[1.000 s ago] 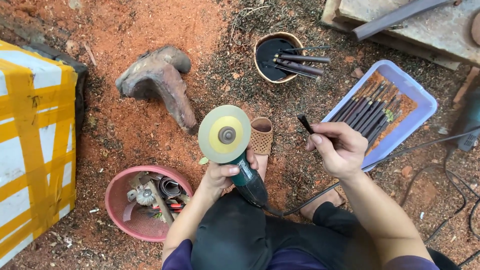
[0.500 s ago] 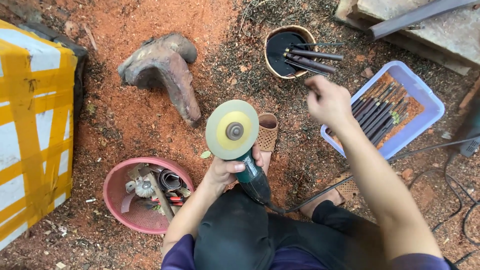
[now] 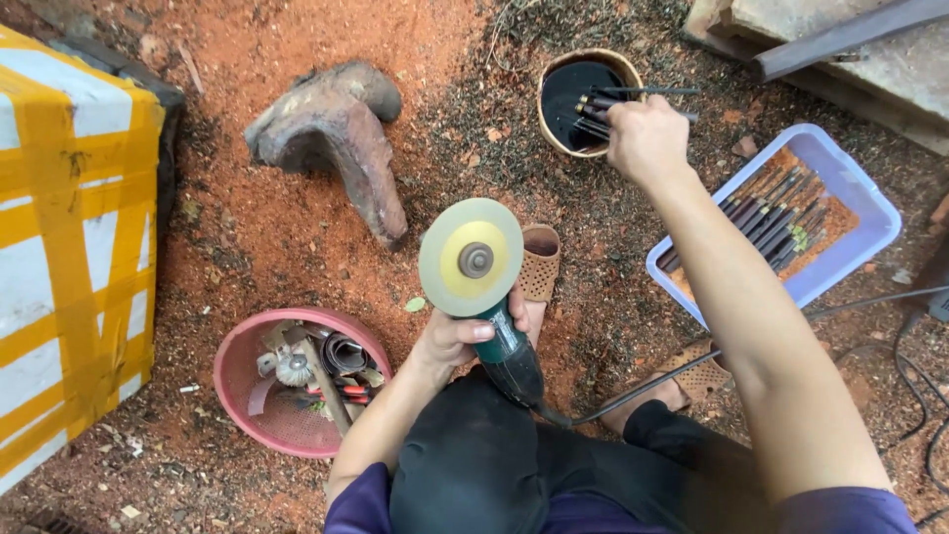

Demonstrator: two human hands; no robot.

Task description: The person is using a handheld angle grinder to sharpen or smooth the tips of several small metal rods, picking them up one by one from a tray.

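Note:
My left hand [image 3: 457,334] grips a green angle grinder [image 3: 512,354] with its yellowish disc [image 3: 471,257] facing up, just above my knee. My right hand [image 3: 647,136] is stretched out over a round bowl of dark liquid [image 3: 573,91] and is closed on a dark metal rod [image 3: 633,103] whose tip reaches over the bowl. Several similar dark rods lie in the bowl. A lavender plastic tray [image 3: 840,170] to the right holds several more dark rods [image 3: 776,218].
A pink basket [image 3: 247,368] of tools sits at lower left. A curved reddish stone block [image 3: 336,138] lies on the red dirt. A yellow-and-white box [image 3: 69,247] stands at left. The grinder's cable [image 3: 870,302] runs right. Stone slabs [image 3: 840,49] lie at top right.
My right hand has moved from beside the lavender tray up to the bowl, carrying a dark rod. The left hand and grinder have stayed in place.

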